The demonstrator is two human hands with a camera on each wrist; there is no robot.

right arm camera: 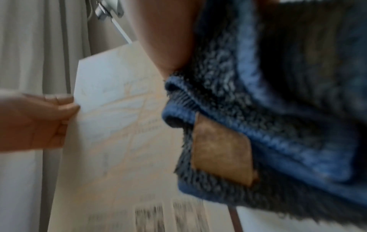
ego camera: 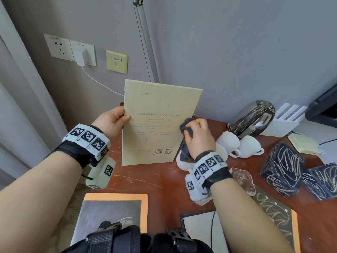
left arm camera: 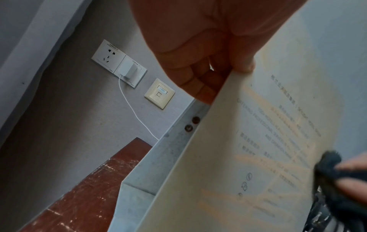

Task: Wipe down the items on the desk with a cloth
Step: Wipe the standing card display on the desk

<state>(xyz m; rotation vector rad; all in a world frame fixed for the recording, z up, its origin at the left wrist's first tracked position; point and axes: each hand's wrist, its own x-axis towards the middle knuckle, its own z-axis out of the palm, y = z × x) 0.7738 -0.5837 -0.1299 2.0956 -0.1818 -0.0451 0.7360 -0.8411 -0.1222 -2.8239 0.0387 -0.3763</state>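
A stiff, cream-coloured rectangular sign board (ego camera: 158, 123) stands upright near the far left of the reddish-brown, scuffed bench (ego camera: 145, 178), its printed face carrying lines of small text and two QR codes low down. The left hand (ego camera: 111, 121) pinches the board's left edge, thumb on the front and fingers curled behind. The right hand (ego camera: 197, 136) is closed round a bunched, fluffy dark blue cloth (ego camera: 186, 125) and presses it against the board's right side; the right wrist view shows the cloth's looped pile, a stitched hem and a tan label. Behind the board rises a round metal lamp pole (ego camera: 145, 41). To the right sit two glossy white ceramic cups (ego camera: 238, 143) lying on their sides, a rounded metallic kettle (ego camera: 253, 117) and dark boxes (ego camera: 282, 167) with scribbled pale lines. On the grey wall, a white charger (ego camera: 80, 58) is plugged into a socket.
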